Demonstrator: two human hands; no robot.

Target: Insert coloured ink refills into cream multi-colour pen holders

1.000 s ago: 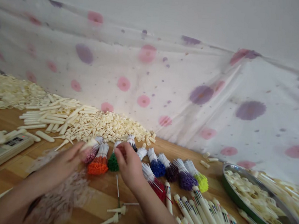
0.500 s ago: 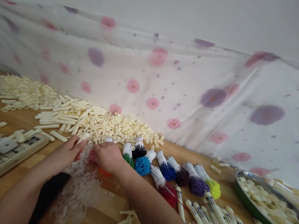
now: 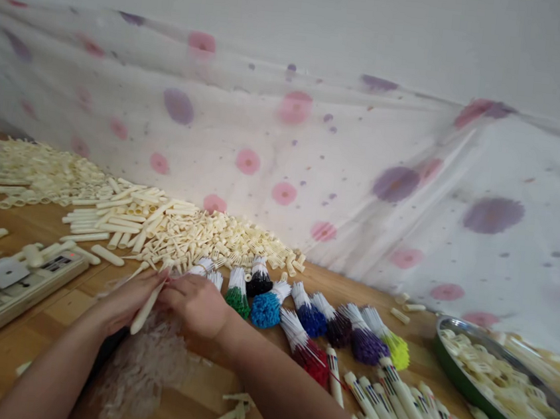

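Note:
My left hand (image 3: 133, 299) is closed round a cream plastic pen part (image 3: 146, 309), a slim tapering piece whose rounded end points down toward me. Close against it, my right hand (image 3: 200, 304) has its fingers bent together at the upper end of that part. Whatever lies between the right fingertips is hidden. Beneath both hands spreads a heap of small clear plastic pieces (image 3: 143, 368). Just beyond the fingers lies a pile of cream slotted pen parts (image 3: 227, 237). Bundles of white pen refills with coloured ends, such as the green bundle (image 3: 238, 292), lie right of my right hand.
A power strip (image 3: 14, 305) with plugged chargers lies at left. Cream tubes (image 3: 114, 215) are heaped behind it. Assembled multicolour pens (image 3: 404, 409) lie at front right, beside a green-sided pan (image 3: 457, 373) of cream parts. A flowered plastic sheet (image 3: 249, 119) covers the lower wall.
My hands have come together, the left moving right and slightly down. The slotted cream piece above my left fingers has given way to a tapering part pointing downward. The right hand has left the pink-red refills.

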